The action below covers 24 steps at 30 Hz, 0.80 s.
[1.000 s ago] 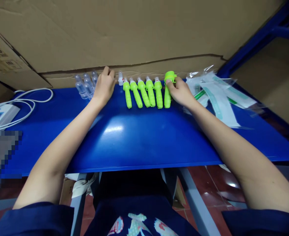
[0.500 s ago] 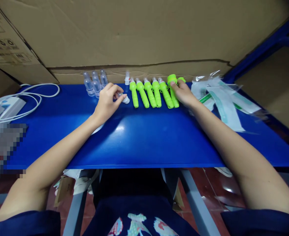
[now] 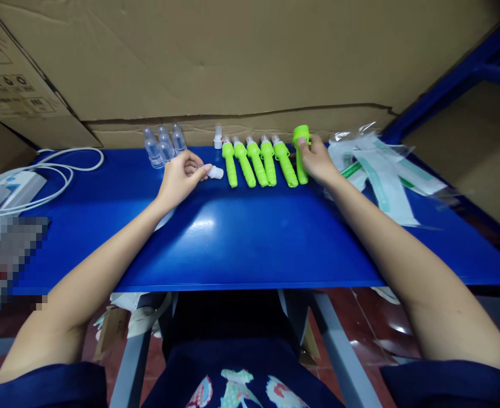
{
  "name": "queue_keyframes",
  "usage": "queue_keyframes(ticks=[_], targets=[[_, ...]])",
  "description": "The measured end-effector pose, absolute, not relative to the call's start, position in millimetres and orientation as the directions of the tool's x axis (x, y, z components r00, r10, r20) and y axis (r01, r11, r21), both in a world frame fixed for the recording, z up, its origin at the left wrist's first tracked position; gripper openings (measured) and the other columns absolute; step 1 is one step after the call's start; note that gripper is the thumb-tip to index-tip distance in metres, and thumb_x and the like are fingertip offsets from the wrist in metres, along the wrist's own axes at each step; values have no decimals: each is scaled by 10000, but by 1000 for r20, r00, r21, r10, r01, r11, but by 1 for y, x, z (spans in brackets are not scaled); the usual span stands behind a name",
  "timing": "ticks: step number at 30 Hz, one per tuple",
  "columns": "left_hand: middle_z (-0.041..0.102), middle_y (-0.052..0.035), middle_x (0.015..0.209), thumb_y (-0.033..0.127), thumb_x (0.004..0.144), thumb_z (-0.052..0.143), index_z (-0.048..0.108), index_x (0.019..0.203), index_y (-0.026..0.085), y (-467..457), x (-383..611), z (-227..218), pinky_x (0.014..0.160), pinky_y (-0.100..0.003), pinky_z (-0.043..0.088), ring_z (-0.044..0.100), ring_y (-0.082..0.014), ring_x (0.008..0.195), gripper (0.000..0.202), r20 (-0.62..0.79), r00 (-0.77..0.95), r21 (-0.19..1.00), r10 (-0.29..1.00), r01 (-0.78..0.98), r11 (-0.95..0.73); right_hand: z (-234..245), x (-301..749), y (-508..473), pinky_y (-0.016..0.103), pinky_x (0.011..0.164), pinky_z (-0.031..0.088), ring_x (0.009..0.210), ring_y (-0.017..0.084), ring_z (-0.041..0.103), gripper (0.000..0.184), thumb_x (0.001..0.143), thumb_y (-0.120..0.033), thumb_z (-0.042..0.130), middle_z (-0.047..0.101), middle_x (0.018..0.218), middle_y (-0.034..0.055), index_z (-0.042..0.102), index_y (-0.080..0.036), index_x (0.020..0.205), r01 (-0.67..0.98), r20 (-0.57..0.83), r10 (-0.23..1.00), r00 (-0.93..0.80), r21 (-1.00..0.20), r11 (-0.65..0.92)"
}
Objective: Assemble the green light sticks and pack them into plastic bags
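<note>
My left hand pinches a small transparent piece with a white end, which points right over the blue table. My right hand is closed around a lime-green sleeve with a wide cup-like top, at the right end of a row. In that row, several lime-green sleeves lie side by side, transparent tips showing at their far ends. A small transparent bottle with a white base stands behind the row's left end. Beyond my left hand, transparent bottles stand in a group.
The blue table backs onto a large cardboard sheet. Plastic packets with green-and-white strips lie at right. At left are a white cable, white boxes and a pixelated patch.
The piece in my left hand has turned closer to horizontal, its white end to the right. The sleeve in my right hand has shifted slightly away from the row.
</note>
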<state>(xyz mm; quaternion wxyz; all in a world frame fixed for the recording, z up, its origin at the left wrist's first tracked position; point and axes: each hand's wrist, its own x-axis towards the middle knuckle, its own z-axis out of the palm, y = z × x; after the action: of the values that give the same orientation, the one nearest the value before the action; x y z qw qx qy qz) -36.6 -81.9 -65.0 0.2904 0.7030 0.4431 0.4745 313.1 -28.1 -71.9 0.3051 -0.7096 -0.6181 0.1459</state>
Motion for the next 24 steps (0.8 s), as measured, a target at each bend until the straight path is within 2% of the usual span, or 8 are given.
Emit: queue_keyframes(ticks=[5,10,13,18,24], targets=[[767,-66,875,392,792,892,618,943,168,-77,-41,-70,791,-320,653,794,-200,811,384,367,165,904,916,168,-393,-82,320,-25,385,864,613,1138,253,755,419,1134,-365,300,705,1354,160,454,-185,1479,702,210,961,182,-711,22],[760,-42,837,392,728,942,644,913,146,-75,-41,-70,793,-267,642,791,-163,770,428,369,124,924,921,61,-378,-103,332,-8,486,912,619,1044,308,766,488,1090,-598,390,730,1183,148,540,-218,1357,610,273,944,185,-785,107],[751,-24,813,351,724,946,644,900,145,-76,-39,-69,774,-248,638,788,-151,749,405,356,110,932,928,38,-362,-108,337,-1,534,958,591,1028,333,750,528,1045,-691,430,722,1055,123,576,-231,1258,604,303,935,183,-785,136],[739,-15,802,249,776,903,636,898,138,-78,-38,-67,752,-233,636,787,-142,734,313,336,98,940,937,29,-340,-105,337,-1,598,1026,534,1078,369,715,458,1041,-629,451,703,1024,134,576,-210,1177,686,308,932,191,-721,97],[732,-10,790,169,821,852,630,896,133,-79,-36,-66,726,-214,631,781,-130,713,237,310,92,949,946,37,-314,-104,328,4,567,1068,512,1142,351,683,406,1042,-599,437,705,1109,152,559,-214,1083,678,297,932,208,-731,82]])
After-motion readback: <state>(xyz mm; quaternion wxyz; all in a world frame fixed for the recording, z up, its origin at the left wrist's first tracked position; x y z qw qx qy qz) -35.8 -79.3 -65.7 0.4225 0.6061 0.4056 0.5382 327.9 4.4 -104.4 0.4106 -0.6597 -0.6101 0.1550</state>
